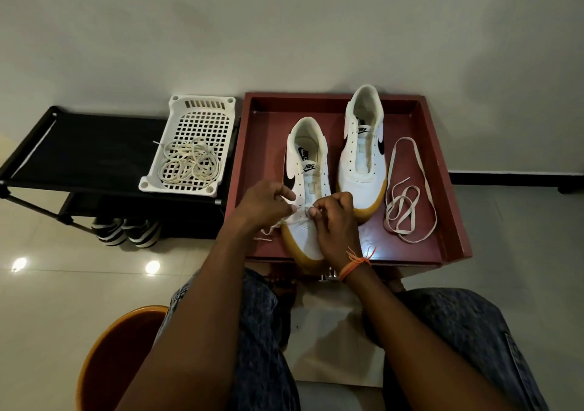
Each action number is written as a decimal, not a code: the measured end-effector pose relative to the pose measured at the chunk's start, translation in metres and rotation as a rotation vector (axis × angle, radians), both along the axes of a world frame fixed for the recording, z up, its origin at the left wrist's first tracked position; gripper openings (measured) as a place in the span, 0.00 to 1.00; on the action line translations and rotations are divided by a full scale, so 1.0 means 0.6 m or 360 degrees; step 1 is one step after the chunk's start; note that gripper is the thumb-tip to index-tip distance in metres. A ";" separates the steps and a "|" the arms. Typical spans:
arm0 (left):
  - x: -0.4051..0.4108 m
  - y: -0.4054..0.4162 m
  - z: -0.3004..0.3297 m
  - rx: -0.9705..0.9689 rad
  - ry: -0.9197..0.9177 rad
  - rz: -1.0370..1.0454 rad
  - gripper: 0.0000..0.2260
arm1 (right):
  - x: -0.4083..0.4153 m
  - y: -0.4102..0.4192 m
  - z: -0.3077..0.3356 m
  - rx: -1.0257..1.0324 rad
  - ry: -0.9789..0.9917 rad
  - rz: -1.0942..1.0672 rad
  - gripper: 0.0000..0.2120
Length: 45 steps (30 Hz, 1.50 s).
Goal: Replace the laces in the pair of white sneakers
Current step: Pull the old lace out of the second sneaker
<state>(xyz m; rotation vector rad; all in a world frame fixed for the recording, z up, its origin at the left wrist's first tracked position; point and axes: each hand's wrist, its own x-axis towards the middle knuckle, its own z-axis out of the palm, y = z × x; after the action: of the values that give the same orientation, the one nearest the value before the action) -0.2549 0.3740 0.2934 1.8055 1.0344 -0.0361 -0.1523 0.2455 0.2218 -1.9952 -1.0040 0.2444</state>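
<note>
Two white sneakers with gum soles stand in a dark red tray [448, 189]. The left sneaker [308, 170] is nearest me, its toe over the tray's front edge. My left hand [265, 202] and my right hand [333, 221] meet over its lower eyelets, each pinching a flat white lace [298, 216]; one lace end trails left on the tray. The right sneaker [363, 154] stands unlaced, further back. A loose flat lace [407, 202] lies coiled on the tray at its right.
A white plastic basket [221, 110] holding several coiled cream laces [189, 164] sits on a black shoe rack [88, 148] at the left, with striped shoes [126, 232] underneath. An orange stool [107, 357] is by my left knee. A wall stands behind.
</note>
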 end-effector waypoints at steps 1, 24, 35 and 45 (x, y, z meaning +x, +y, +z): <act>-0.001 -0.001 0.004 -0.0010 -0.0041 0.0008 0.07 | 0.000 0.000 0.001 0.0005 0.0072 0.0004 0.04; 0.023 0.000 0.003 -0.0276 -0.0651 0.1063 0.07 | 0.032 -0.032 0.009 -0.0397 -0.0499 0.0438 0.13; 0.006 0.015 -0.030 0.0547 0.0107 0.0104 0.13 | 0.018 -0.038 0.012 -0.0335 -0.0257 0.0284 0.13; 0.006 0.003 -0.052 0.0414 0.0324 -0.0184 0.09 | 0.041 -0.067 -0.003 -0.0620 -0.0260 0.0201 0.07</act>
<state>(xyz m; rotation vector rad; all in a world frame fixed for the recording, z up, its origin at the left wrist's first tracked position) -0.2511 0.3759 0.2622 2.1314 1.1159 -0.1658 -0.1279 0.2051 0.2202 -2.3335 -1.2644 0.3739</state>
